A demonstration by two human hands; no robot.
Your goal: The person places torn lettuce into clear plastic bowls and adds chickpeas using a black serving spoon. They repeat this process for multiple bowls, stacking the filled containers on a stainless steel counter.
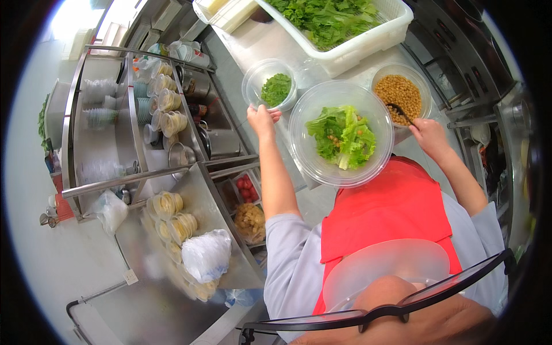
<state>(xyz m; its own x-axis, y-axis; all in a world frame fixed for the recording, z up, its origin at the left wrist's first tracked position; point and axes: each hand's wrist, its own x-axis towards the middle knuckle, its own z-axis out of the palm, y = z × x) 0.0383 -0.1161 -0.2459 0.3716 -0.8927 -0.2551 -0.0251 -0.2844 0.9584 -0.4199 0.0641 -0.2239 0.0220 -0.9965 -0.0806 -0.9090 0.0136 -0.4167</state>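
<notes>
My left hand [263, 121] is at the near rim of a clear round plastic bowl [250, 88] with chopped green herbs [276, 89] in it. Its fingers appear closed on that rim. In my right hand [428, 137] is the handle of a black spoon [403, 113], whose head dips into chickpeas [397, 95] in a clear round tub [426, 98]. Between my hands, close to my body, a large clear bowl [302, 123] holds lettuce leaves [351, 137] with a few chickpeas scattered among them.
A white basket [368, 49] of cut leafy greens stands on the far part of the table [244, 49]. Steel shelves [135, 123] to my left carry stacked plastic containers. Below them, a steel counter [198, 201] holds lidded tubs and a white plastic bag [206, 253]. Dark kitchen equipment lines the right.
</notes>
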